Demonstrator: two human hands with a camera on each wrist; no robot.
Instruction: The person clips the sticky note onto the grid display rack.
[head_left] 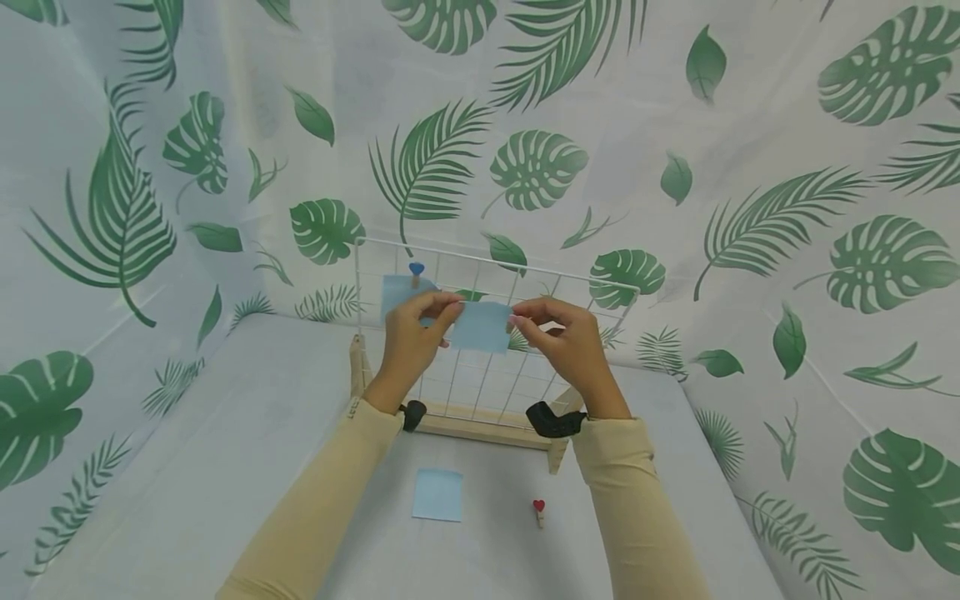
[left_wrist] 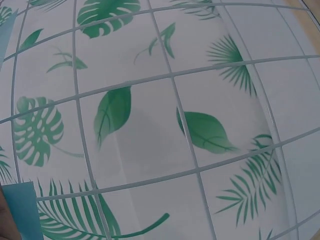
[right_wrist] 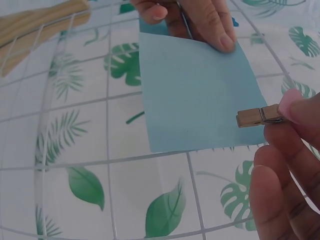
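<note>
Lt-blue paper sheet [head_left: 482, 327] is up at the wire grid panel [head_left: 495, 262], nr its top edge; L hand [head_left: 414, 337] pinches its upper L corner. R hand [head_left: 570, 342], apart from the L, pinches a small wooden clothespin [right_wrist: 250, 117] btwn thumb & fingers at the sheet's R side; can't tell if the pin bites the paper. Just L, a 2nd blue sheet [head_left: 397, 292] hangs on the grid w/ a blue-heart clothespin [head_left: 416, 271]. Grid stands in a wooden base [head_left: 480, 429]. On the white tabletop [head_left: 255, 417] in front: a 3rd blue sheet [head_left: 437, 495], flat, & a red-heart clothespin [head_left: 539, 510] to its R. Leaf-print backdrop [head_left: 705, 67] behind.
</note>
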